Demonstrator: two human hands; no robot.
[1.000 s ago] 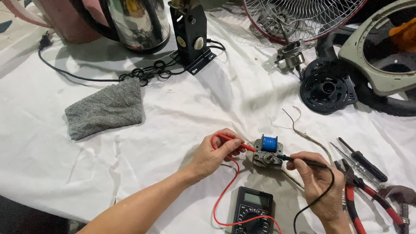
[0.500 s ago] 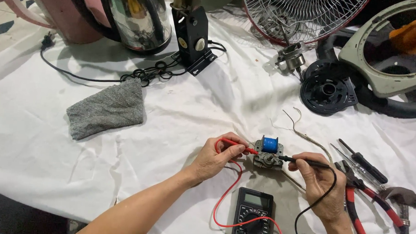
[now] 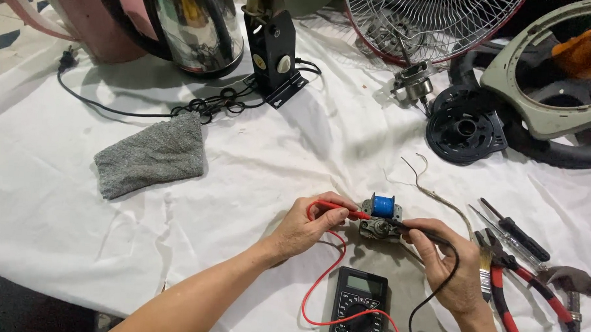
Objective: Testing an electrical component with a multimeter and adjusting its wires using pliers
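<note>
A small motor with a blue coil [image 3: 380, 218] lies on the white cloth [image 3: 276, 158]. My left hand [image 3: 304, 227] pinches a red test probe [image 3: 337, 208] whose tip touches the motor's left side. My right hand [image 3: 452, 267] holds a black test probe [image 3: 417, 232] against the motor's right side. Red and black leads run down to a black multimeter [image 3: 360, 308] lying near the front edge between my forearms. Thin pale wires [image 3: 434, 192] trail away from the motor toward the back right.
A grey folded cloth [image 3: 151, 154] lies at left. At the back stand a shiny kettle [image 3: 198, 26], a black bracket with a cord [image 3: 274, 49], a fan grille [image 3: 428, 19] and round fan parts [image 3: 466, 130]. Screwdrivers [image 3: 515, 230], red-handled pliers [image 3: 503, 288] and a hammer [image 3: 572, 284] lie at right.
Both hands stay on the probes at the motor. The red probe's tip has shifted slightly along the motor's left side; nothing else has moved.
</note>
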